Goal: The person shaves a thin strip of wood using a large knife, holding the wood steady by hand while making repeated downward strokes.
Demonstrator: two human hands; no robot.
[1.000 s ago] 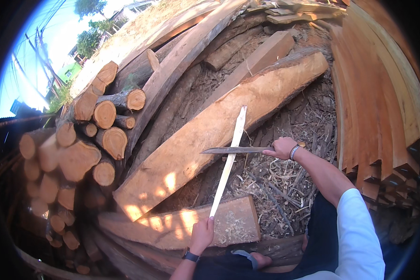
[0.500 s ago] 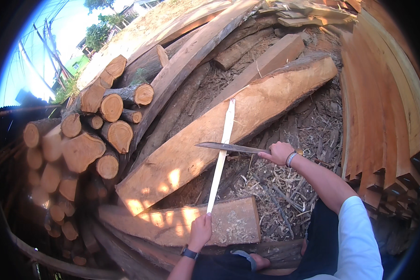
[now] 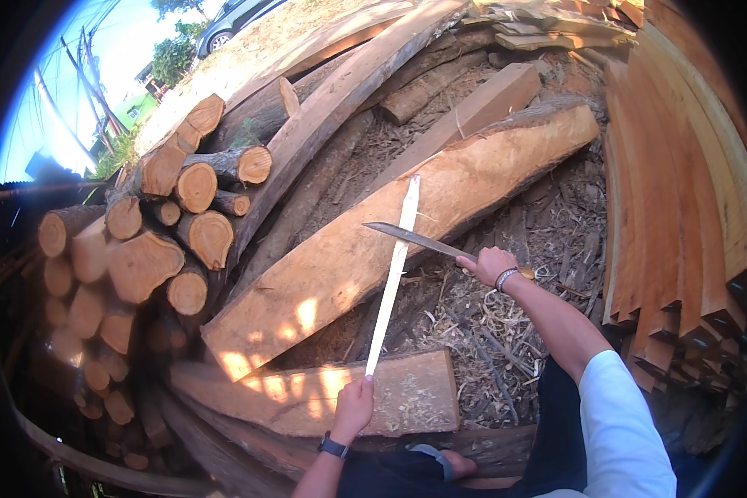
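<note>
A long pale wooden stick [image 3: 387, 309] slants away from me, and my left hand [image 3: 354, 407] is closed round its near end. Its far end lies on a thick, bark-edged wood slab [image 3: 494, 166]. My right hand [image 3: 490, 268] grips a machete [image 3: 427, 242], with the handle mostly hidden in the fist. The blade crosses the stick over the slab, its tip pointing left; it appears to touch the stick. Small splinters stick out from the stick's right side.
Cut logs [image 3: 210, 241] are stacked at the left. Sawn boards [image 3: 664, 191] stand along the right. A shorter plank [image 3: 415, 390] lies close to my feet, and shavings [image 3: 506, 353] cover the ground beside it. Beyond a long beam [image 3: 332, 100], a car [image 3: 228, 29] shows at the top.
The machete has moved up the stick, away from me, and its blade slants more. My right hand has shifted slightly up and left. A car has come into view at the top.
</note>
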